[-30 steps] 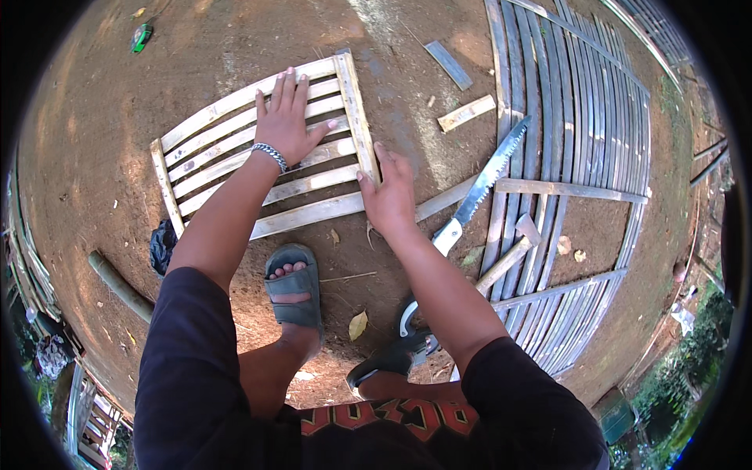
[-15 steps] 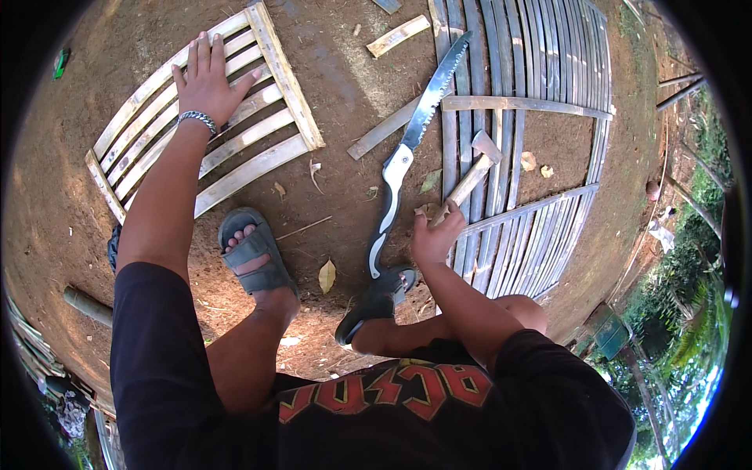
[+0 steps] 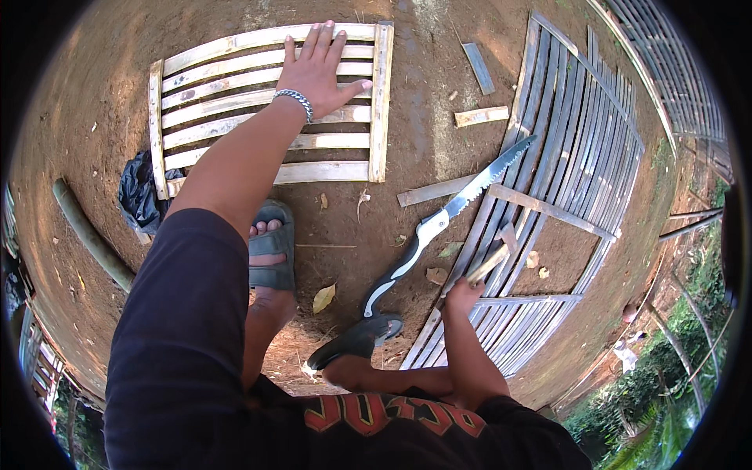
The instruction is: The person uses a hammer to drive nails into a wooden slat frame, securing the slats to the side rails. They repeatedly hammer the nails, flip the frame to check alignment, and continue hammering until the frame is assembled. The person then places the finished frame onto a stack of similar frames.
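Note:
My left hand [image 3: 312, 70] lies with spread fingers across the pale slats of a small bamboo panel [image 3: 262, 171], near its right-hand crosspiece. At the right, my right hand [image 3: 464, 296] is closed around the lower handle of a hatchet [image 3: 489, 262]. The hatchet's metal head points away from me, over a larger panel of grey slats [image 3: 552, 117]. Between my hands is a folding saw [image 3: 427, 229] with a black and white handle. Its toothed blade reaches onto the edge of the grey panel, and its handle end meets my right sandal [image 3: 356, 345].
A black plastic bag [image 3: 139, 192] sits by the bamboo panel's left end, with a bamboo pole [image 3: 92, 235] beyond it. Short wood offcuts [image 3: 481, 117] and dry leaves [image 3: 324, 298] lie on the dirt. Another slatted panel [image 3: 681, 70] is at the far right.
The view has swung left, so the panels and saw appear shifted and turned. My left hand stays flat on the bamboo panel. My right hand remains on the hatchet handle.

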Demonstrator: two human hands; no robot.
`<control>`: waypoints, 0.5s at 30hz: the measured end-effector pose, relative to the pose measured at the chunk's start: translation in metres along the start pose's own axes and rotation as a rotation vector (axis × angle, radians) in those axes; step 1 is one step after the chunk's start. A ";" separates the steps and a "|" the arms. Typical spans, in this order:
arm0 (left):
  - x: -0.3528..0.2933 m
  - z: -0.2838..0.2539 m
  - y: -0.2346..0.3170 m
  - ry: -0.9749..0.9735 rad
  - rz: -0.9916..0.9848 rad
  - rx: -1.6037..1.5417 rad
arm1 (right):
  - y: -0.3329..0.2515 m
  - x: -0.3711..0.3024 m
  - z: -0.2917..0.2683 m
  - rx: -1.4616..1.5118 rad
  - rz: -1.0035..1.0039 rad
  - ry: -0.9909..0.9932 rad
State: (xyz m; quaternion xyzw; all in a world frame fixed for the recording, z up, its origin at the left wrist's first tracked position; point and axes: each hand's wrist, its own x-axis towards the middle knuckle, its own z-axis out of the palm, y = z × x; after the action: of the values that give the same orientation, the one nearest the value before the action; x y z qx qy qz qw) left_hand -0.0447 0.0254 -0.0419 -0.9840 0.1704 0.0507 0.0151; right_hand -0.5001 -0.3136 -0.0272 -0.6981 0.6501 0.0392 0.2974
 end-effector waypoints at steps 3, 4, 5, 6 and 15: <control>-0.007 0.001 -0.008 -0.003 -0.039 -0.032 | -0.089 -0.060 -0.007 0.325 0.040 -0.174; -0.003 0.002 -0.006 0.029 -0.053 -0.047 | -0.099 -0.068 -0.007 0.436 -0.046 -0.255; 0.000 0.004 -0.003 -0.004 -0.093 -0.066 | -0.110 -0.076 -0.006 0.545 -0.133 -0.337; 0.004 -0.003 0.003 -0.034 -0.132 -0.083 | -0.129 -0.083 0.002 0.561 -0.273 -0.419; 0.008 0.002 0.015 -0.008 -0.189 -0.083 | -0.327 -0.059 0.097 -0.389 -1.176 -0.509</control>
State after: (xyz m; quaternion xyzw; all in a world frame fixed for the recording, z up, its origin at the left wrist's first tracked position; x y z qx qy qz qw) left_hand -0.0420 0.0090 -0.0453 -0.9952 0.0746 0.0599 -0.0204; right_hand -0.1727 -0.2232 0.0387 -0.9461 0.0520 0.1505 0.2821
